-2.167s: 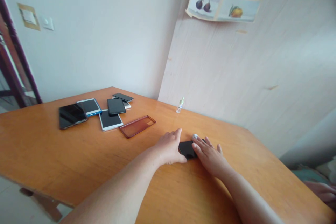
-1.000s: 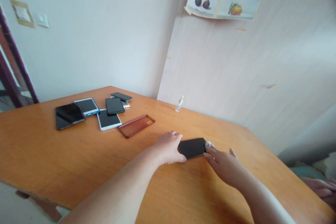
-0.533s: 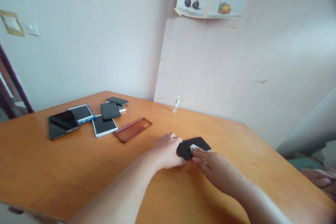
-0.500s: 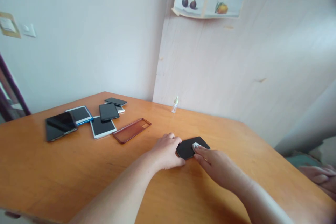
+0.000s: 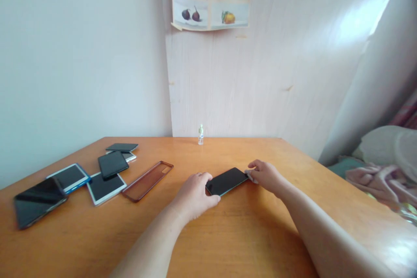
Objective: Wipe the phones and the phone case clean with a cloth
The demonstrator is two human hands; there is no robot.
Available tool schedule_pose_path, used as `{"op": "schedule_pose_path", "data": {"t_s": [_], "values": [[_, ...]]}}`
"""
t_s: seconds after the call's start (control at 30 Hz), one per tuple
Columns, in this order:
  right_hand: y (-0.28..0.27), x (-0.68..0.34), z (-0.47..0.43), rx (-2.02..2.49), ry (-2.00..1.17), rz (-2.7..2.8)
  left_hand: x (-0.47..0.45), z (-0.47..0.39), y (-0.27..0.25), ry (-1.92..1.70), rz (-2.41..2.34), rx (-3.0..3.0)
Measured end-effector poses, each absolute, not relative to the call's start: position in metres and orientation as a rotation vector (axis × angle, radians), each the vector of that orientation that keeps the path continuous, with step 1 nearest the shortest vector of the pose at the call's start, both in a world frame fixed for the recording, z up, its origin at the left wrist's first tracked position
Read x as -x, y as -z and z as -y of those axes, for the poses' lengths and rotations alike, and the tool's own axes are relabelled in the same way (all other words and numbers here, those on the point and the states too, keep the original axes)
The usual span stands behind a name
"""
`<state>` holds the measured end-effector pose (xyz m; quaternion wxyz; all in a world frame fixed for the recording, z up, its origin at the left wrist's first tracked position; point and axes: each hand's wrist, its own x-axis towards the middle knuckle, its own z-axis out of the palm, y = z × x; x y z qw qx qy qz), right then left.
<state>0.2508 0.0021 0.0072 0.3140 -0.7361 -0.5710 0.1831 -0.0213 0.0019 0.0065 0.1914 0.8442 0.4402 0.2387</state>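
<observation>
The left hand (image 5: 195, 196) covers one end of the dark phone (image 5: 227, 181); the right hand (image 5: 267, 177) hides part of the white wad (image 5: 252, 177). The marks on the small bottle (image 5: 200, 135) are too tiny to read. The black tablet (image 5: 39, 203) hides part of the blue-edged tablet (image 5: 70, 177). The top edge crops the fruit pictures (image 5: 211, 4), the bottom edge the table (image 5: 234, 247), and a shiny item (image 5: 408, 211) far right is blurred

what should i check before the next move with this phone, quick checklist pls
1. Black phone flat on the table: ok.
2. Left hand bracing the phone's left end: ok.
3. White wipe held in the right hand: ok.
4. Wipe touching the phone's right end: cannot tell.
5. Small bottle upright, apart from both hands: ok.
6. Phone free of smudges: cannot tell.
</observation>
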Motion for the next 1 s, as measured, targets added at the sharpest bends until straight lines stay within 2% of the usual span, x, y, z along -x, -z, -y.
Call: {"op": "schedule_pose_path", "data": {"t_s": [0.47,1.0], "values": [[-0.007,-0.238,-0.002,1.364,-1.04,1.261,0.026,-0.003,-0.013,-0.733,-1.13,-2.216],[0.0,-0.234,-0.015,1.444,-0.654,1.325,0.021,-0.006,-0.001,-0.694,-1.071,-2.241]]}}
